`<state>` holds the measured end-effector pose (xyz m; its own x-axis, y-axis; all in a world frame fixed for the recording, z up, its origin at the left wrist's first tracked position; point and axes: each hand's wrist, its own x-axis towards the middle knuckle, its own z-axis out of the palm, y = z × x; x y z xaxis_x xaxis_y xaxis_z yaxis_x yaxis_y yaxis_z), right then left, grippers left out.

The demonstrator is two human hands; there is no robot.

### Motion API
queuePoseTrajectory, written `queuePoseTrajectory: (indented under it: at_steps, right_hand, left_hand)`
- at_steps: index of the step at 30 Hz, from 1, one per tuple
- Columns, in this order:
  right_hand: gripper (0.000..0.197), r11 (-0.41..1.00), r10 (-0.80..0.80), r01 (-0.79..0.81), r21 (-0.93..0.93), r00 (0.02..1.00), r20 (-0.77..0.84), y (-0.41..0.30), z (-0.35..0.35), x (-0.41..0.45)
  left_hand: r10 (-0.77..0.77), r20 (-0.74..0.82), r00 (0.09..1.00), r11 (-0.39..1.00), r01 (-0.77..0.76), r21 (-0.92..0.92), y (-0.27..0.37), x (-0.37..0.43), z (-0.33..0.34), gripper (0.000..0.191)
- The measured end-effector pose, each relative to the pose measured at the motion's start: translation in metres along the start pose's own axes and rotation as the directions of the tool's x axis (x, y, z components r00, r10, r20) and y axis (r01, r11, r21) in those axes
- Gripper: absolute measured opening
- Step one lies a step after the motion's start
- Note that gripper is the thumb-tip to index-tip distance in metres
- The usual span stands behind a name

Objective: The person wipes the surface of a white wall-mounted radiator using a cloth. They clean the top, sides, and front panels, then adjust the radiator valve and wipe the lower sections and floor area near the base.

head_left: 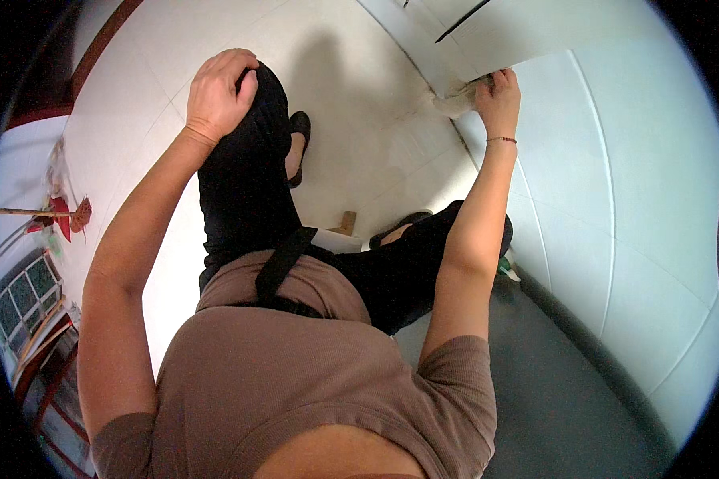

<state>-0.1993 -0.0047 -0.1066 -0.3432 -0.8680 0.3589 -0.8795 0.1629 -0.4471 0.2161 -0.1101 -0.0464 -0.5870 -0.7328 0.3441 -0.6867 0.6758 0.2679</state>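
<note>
My left hand [218, 96] rests over my bent left knee in black trousers [245, 179], its thumb apart and nothing held. At the upper right my right hand [498, 103] grips a pale, dirty-looking cloth [455, 104]. The cloth lies low against a white panel [431, 54], where it meets the tiled wall [551, 149] near the floor [371, 149]. Part of the cloth is hidden by my fingers. A thin dark slot or bar [462, 21] runs along the panel above it.
My dark shoes [300, 129] stand on the tiles. A brown block-like piece [348, 223] shows between my legs. A grey surface [551, 371] lies at my right, with a green and white object [507, 269] beside my knee. A broom [81, 214] is at far left.
</note>
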Motion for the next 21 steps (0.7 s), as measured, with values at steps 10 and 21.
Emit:
queuePoseTrajectory:
  at_steps: [10, 21]
  right_hand:
    - [0.022, 0.991, 0.137, -0.135, -0.026, 0.983, 0.125, -0.002, -0.008, 0.015]
    - [0.021, 0.953, 0.197, -0.212, 0.217, 0.976, 0.092, 0.051, 0.017, 0.027]
  left_hand:
    - [0.001, 0.059, 0.998, 1.0, -0.002, 0.028, 0.001, 0.002, -0.004, 0.016]
    - [0.013, -0.011, 1.0, 0.998, -0.012, 0.057, 0.001, -0.001, 0.001, 0.014]
